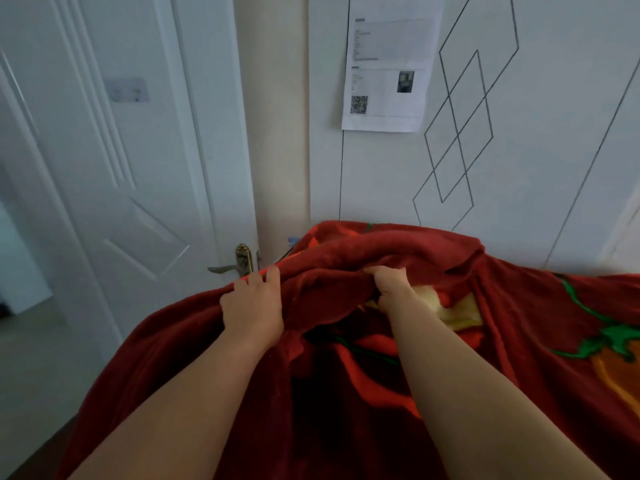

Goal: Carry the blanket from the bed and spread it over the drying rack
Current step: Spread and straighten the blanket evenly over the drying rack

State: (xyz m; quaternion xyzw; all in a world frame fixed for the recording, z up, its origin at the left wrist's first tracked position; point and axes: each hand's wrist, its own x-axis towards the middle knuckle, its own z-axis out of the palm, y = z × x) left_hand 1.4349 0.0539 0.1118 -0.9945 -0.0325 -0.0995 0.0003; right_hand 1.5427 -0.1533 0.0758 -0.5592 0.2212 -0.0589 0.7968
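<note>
A dark red fleece blanket (pixel 512 327) with green, orange and yellow patterns fills the lower half of the head view, bunched into a raised heap in front of me. My left hand (pixel 254 306) grips a fold at the heap's left side, fingers curled over the edge. My right hand (pixel 389 284) is clenched on a thick fold at the middle of the heap, beside a yellow patch. Both forearms reach in from the bottom of the frame. The bed and the drying rack are hidden from view.
A white panelled door (pixel 138 161) with a brass lever handle (pixel 239 263) stands open at the left, light floor beyond it. Straight ahead is a white wardrobe front (pixel 519 150) with thin black diamond lines and a printed paper sheet (pixel 388 71) taped to it.
</note>
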